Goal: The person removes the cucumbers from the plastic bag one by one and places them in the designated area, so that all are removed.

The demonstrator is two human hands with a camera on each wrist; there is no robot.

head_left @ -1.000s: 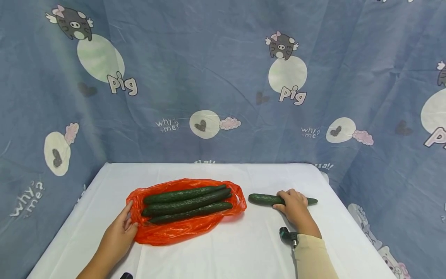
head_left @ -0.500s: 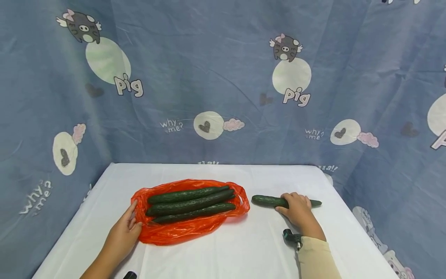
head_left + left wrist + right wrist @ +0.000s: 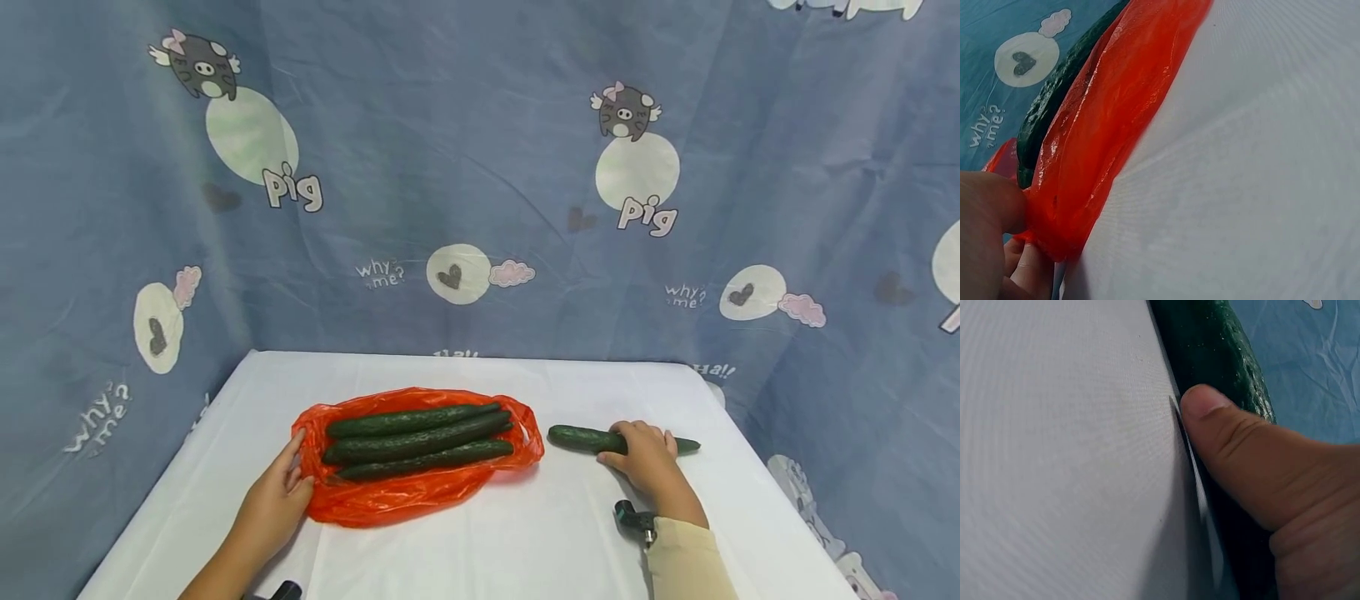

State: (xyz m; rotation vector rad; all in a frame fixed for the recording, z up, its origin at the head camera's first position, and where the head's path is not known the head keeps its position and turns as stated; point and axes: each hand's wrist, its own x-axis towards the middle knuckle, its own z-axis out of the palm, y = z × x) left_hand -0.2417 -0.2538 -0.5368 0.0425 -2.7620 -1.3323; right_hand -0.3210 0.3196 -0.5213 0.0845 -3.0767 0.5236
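In the head view a red plastic bag [image 3: 397, 504] lies spread on the table with three dark green cucumbers [image 3: 416, 442] side by side in it. My left hand [image 3: 273, 504] pinches the bag's left edge between thumb and fingers; the left wrist view shows the thumb [image 3: 991, 203] against the red plastic. To the right of the bag, another cucumber [image 3: 577, 437] lies on the table, and my right hand [image 3: 645, 462] grips it round its middle. In the right wrist view the thumb [image 3: 1235, 440] lies along the cucumber's near side; the other fingers are hidden there.
A white cloth [image 3: 480, 558] covers the table. Blue printed fabric [image 3: 480, 167] hangs behind it and along both sides. A small black device [image 3: 633, 517] sits at my right wrist, and part of another [image 3: 287, 592] shows by the left.
The whole head view has shifted, so everything appears slightly farther right and lower. Both hands keep their holds on the bag and the cucumber, with no clear movement on the table.
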